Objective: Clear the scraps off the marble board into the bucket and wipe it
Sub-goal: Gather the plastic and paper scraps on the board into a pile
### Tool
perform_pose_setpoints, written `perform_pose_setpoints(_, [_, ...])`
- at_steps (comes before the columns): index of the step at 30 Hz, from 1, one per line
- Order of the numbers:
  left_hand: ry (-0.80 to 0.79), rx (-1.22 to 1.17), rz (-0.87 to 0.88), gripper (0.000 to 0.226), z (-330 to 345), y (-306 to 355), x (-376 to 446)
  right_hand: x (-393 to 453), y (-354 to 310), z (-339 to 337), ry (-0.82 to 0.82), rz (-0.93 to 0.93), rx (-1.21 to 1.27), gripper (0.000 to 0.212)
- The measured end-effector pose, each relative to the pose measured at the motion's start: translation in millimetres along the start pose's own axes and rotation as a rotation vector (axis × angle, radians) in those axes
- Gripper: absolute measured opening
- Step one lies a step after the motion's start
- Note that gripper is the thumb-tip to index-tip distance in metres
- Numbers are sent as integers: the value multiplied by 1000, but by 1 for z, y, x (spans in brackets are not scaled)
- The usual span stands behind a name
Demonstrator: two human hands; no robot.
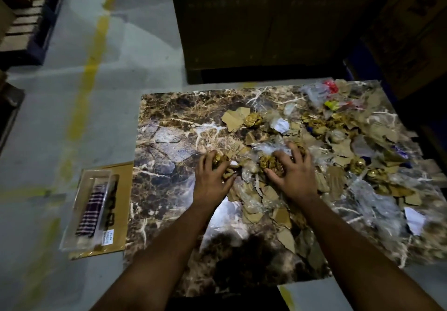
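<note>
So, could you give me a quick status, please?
Left hand and right hand gripping scraps. Marble board still littered. Bucket not in view.

Both forearms are bare down to the left hand (pixel 212 182) and the right hand (pixel 294 171), with no sleeves, gloves, rings or watch showing.

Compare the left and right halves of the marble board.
The left half of the marble board is mostly bare, its veined pattern showing; the right half lies buried under cardboard scraps, clear plastic and gold crumpled wrappers. The left hand works at the pile's edge; the right hand presses into it. Both halves still need wiping.
</note>
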State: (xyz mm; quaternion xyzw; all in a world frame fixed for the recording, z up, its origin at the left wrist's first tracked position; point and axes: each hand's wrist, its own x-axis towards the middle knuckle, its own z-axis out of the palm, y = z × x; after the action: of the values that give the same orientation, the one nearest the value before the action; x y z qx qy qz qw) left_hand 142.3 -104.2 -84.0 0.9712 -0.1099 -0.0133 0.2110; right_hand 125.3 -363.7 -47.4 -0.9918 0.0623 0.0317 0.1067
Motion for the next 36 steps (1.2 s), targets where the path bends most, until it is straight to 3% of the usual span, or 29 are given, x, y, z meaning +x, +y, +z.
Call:
perform_pose_setpoints(5, [14, -222, -114, 39, -2, 9, 11, -2, 2, -6, -67, -10, 38, 68])
perform_pose_setpoints(9, [165, -336, -50, 41, -14, 47, 21, -1, 5, -12, -83, -48, 43, 68])
perform_pose_setpoints(12, [78, -372, 42, 33, -17, 95, 28, -3, 6, -14, -89, -67, 65, 75])
perform_pose_setpoints(14, [-11, -377, 82, 42, -13, 126, 30, -2, 9, -15, -141, -62, 108, 82])
perform_pose_setpoints(17, [-31, -296, 139, 56, -2, 153, 33, 4, 19, -16, -173, -37, 398, 92])
perform_pose_setpoints(20, [-48, -215, 156, 44, 8, 164, 36, 10, 34, -16, -188, -81, 741, 121])
perform_pose_setpoints(25, [-102, 3, 176, 59, 11, 173, 42, 13, 54, -22, -233, -201, 689, 135])
perform_pose_setpoints(28, [-122, 147, 192, 55, 8, 179, 47, 11, 59, -24, -221, -196, 740, 143])
perform_pose_setpoints(33, [-176, 295, 208, 56, 16, 181, 54, 9, 72, -43, -327, -165, 820, 137])
perform_pose_setpoints(36, [-150, 355, 217, 55, 19, 169, 57, -4, 77, -69, -210, -184, 894, 116])
